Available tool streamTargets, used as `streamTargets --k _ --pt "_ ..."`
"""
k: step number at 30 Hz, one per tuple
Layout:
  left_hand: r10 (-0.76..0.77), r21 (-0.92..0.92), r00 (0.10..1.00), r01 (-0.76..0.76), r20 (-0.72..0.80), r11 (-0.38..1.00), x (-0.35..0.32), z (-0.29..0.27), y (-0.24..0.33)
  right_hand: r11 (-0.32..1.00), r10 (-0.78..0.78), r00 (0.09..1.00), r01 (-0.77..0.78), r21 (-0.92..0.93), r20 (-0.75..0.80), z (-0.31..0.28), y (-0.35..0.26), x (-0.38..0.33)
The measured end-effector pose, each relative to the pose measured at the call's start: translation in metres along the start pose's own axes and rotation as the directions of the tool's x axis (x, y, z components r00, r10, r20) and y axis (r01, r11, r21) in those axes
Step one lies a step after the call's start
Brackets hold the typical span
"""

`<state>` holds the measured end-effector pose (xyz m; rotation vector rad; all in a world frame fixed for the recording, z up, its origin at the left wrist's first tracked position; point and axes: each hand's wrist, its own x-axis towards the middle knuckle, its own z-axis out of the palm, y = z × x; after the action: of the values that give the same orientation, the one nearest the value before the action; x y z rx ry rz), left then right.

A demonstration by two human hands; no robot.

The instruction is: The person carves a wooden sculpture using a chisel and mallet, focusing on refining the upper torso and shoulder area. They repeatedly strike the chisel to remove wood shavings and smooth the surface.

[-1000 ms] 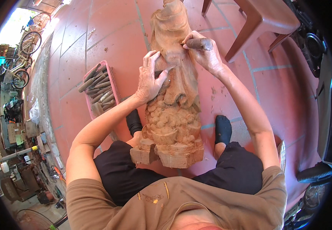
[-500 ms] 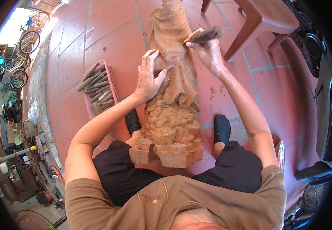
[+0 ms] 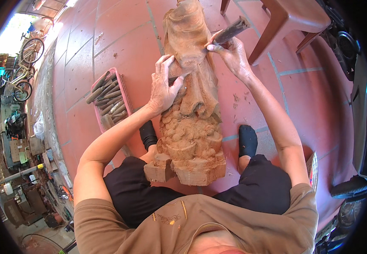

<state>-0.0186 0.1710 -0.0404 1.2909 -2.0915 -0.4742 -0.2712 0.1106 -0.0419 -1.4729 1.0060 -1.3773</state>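
A reddish-brown wood carving (image 3: 192, 122) lies lengthwise between my feet, with draped folds at its far part and a knobbly base nearest me. My left hand (image 3: 163, 86) rests on the carving's left side. Between its thumb and fingers is a thin blade-like piece (image 3: 185, 75) with a pale tip; its other end is hidden. At the carving's right side, my right hand (image 3: 230, 55) pinches the narrow lower end of a dark round wooden stick (image 3: 233, 30). The stick's thick end tilts up and to the right, and its tip by the fingers cannot be made out.
Left of the carving, a pink plastic basket (image 3: 126, 95) holds several dark wooden-handled tools (image 3: 108, 98). A brown plastic chair (image 3: 295, 19) stands far right. Bicycles (image 3: 24, 70) and clutter line the left side. Wood chips (image 3: 236, 99) dot the red tiles.
The stick in my right hand has swung more upright, its thick end now higher and sharp instead of blurred. My left hand stays in place on the carving.
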Motion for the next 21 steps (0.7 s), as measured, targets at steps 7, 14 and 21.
streamTargets --k 7,14,21 --pt "-0.014 -0.002 1.000 0.014 0.011 1.000 0.000 -0.001 0.002 0.991 -0.069 0.997 0.072 -0.114 0.031 0.008 0.004 0.001" --pt "-0.047 -0.028 0.999 0.048 0.022 0.998 0.002 -0.003 0.011 0.999 -0.022 1.000 0.021 0.035 0.004 -0.003 -0.002 0.010" --pt "-0.022 -0.003 1.000 0.022 0.013 1.000 -0.001 -0.001 0.000 0.999 -0.031 0.999 0.031 -0.008 0.030 0.009 -0.005 0.000"
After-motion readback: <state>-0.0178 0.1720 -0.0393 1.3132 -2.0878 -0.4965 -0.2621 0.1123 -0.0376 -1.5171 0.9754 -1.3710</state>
